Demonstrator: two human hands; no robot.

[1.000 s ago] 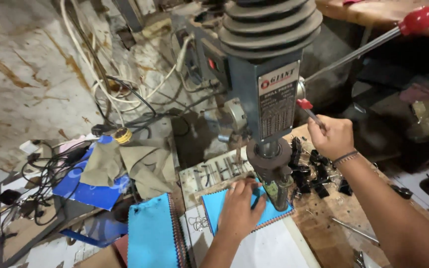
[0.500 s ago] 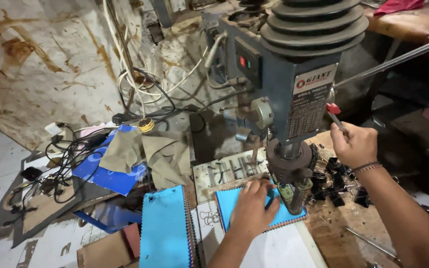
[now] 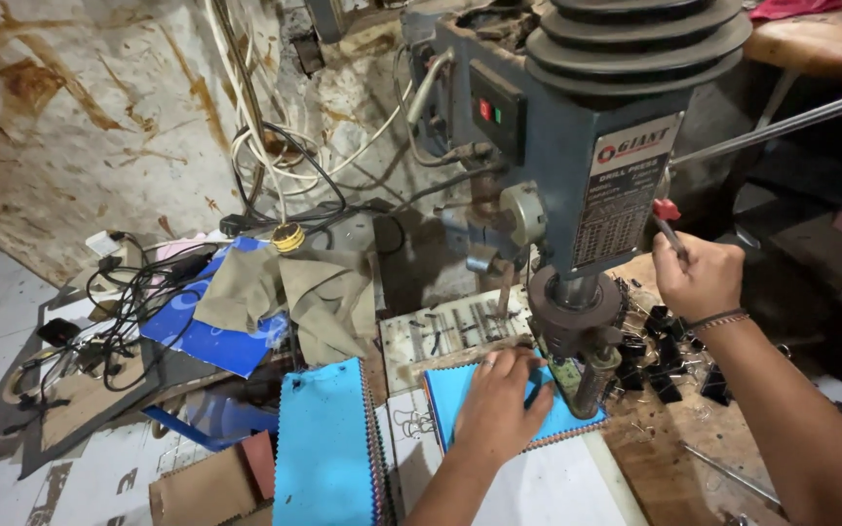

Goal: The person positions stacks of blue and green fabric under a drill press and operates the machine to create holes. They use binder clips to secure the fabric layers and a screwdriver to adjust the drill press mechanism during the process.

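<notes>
The grey-blue bench drill press with stepped pulley head (image 3: 596, 127) is standing at 12 o'clock over the worn wooden tabletop (image 3: 679, 458). The left hand (image 3: 501, 409) is lying flat with fingers spread, pressing down the light-blue cloth-covered booklet with stitched edge (image 3: 460, 390) at 6 o'clock, directly beneath the chuck. The right hand (image 3: 699, 276), at 3 o'clock, is closing around the thin metal feed lever with a red tip (image 3: 668, 222). The bit appears to be standing just above or at the cover; contact cannot be told. Judging from this, positioning is complete and drilling is remaining. A second blue booklet (image 3: 324, 448) is lying at 7 o'clock, black binder clips (image 3: 665, 356) at 4 o'clock.
</notes>
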